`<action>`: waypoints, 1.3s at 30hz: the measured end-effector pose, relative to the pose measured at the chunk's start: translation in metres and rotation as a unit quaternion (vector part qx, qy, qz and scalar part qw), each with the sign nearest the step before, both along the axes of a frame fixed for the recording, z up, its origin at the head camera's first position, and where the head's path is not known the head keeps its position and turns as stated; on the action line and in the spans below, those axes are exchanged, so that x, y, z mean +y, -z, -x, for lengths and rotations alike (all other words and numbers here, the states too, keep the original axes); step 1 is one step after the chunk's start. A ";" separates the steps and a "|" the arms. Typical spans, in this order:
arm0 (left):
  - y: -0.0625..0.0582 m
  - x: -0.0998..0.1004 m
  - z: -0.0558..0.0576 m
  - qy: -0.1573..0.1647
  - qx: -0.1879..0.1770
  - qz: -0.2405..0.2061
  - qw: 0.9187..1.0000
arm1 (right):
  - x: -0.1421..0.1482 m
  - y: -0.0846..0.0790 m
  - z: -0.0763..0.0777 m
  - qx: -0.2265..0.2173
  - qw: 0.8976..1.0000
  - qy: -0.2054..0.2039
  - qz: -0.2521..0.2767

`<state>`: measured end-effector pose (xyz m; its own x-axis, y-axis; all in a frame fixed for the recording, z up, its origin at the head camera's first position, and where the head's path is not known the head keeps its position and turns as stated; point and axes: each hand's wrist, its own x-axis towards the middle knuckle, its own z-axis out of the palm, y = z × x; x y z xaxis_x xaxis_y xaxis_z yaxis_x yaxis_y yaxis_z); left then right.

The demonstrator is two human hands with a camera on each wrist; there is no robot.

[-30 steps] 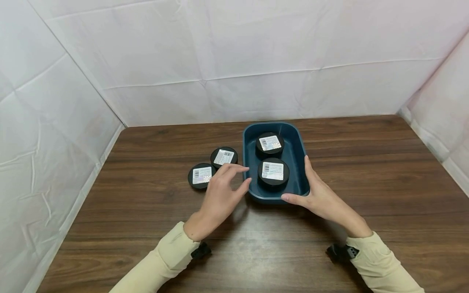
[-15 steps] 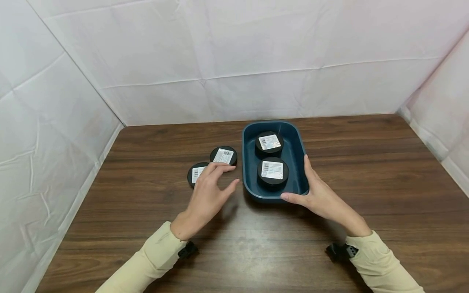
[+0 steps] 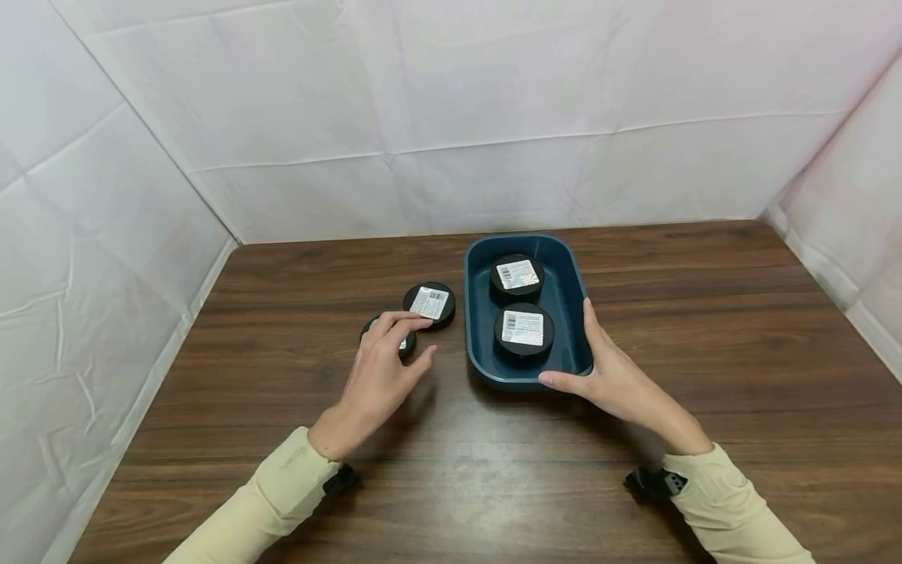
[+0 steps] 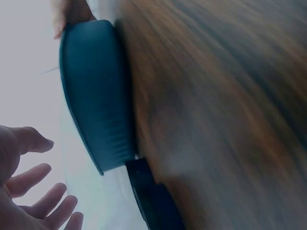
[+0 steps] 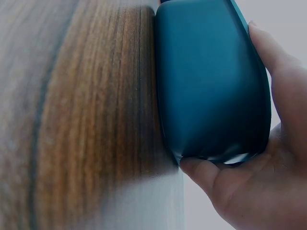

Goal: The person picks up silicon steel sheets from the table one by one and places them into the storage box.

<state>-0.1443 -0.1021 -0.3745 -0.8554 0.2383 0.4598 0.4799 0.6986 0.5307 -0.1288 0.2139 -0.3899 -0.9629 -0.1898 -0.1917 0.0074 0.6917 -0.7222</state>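
Note:
A dark blue tray [image 3: 561, 301] lies on the table, with two round black containers [image 3: 523, 327] [image 3: 517, 274] inside, each bearing a white barcode label. My right hand [image 3: 620, 384] grips its near right corner, thumb at the front rim and fingers along the right side. Left of the tray, another labelled black container [image 3: 429, 304] rests on the wood. My left hand [image 3: 373, 376] hovers with fingers spread over a fourth such container [image 3: 410, 347], largely covering it. In the left wrist view, nothing lies between that hand's [image 4: 33, 196] fingers.
The dark wood table [image 3: 465, 486] runs back to a white sheeted wall [image 3: 493, 141], with more white sheeting [image 3: 99, 298] along the left and right sides. Black wrist cameras [image 3: 341, 479] [image 3: 655, 486] sit below both sleeve cuffs.
My left hand has moved left from the tray's left rim to above the nearer container outside it. The right hand and the tray stay in place.

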 end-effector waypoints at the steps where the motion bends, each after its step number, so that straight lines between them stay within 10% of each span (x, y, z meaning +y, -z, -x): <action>1: 0.001 -0.001 0.001 -0.001 0.000 0.007 1.000 | 0.000 0.000 0.000 -0.001 1.000 0.001 -0.001; 15: 0.006 -0.022 0.009 0.010 -0.010 0.101 0.995 | 0.004 0.002 0.001 -0.004 1.000 0.000 0.002; 39: 0.012 -0.046 0.027 0.044 -0.082 0.133 0.987 | 0.006 0.001 0.001 -0.002 1.000 0.003 -0.003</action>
<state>-0.1710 -0.1484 -0.3867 -0.8836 0.4090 0.2281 0.4682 0.7830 0.4096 -0.1295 0.2201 -0.3910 -0.9635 -0.1823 -0.1960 0.0144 0.6959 -0.7180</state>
